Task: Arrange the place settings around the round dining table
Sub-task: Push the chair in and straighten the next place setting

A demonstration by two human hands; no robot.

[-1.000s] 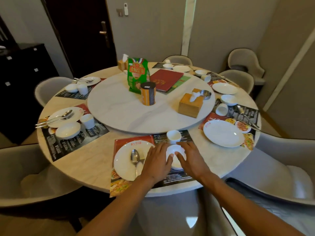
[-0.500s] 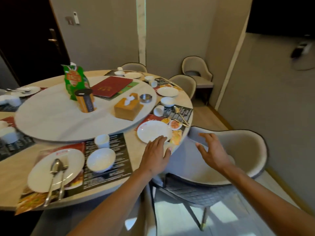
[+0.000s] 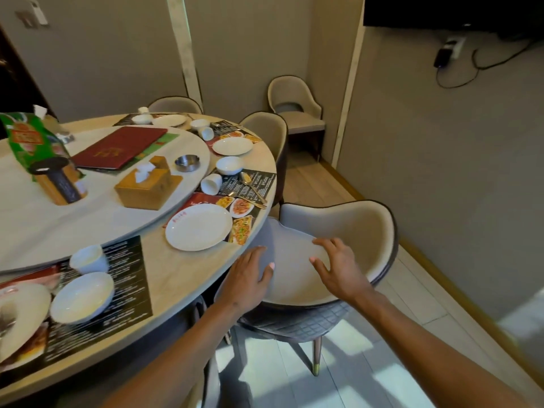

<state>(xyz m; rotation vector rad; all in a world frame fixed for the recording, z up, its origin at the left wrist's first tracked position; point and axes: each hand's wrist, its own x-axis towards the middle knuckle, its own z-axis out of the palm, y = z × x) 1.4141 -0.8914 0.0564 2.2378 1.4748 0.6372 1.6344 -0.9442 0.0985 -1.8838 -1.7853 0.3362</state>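
Head view: both hands are seen empty, fingers spread apart, the left hand (image 3: 245, 279) at the edge of the round table (image 3: 176, 269), the right hand (image 3: 338, 267) over the padded chair (image 3: 338, 245) seat. Nothing is gripped. The next setting lies just ahead: a glossy white plate (image 3: 198, 226) on a printed mat, a cup (image 3: 211, 184) tipped on its side. A careless reach could roll that smooth cup or slide the plate off the polished stone-like edge.
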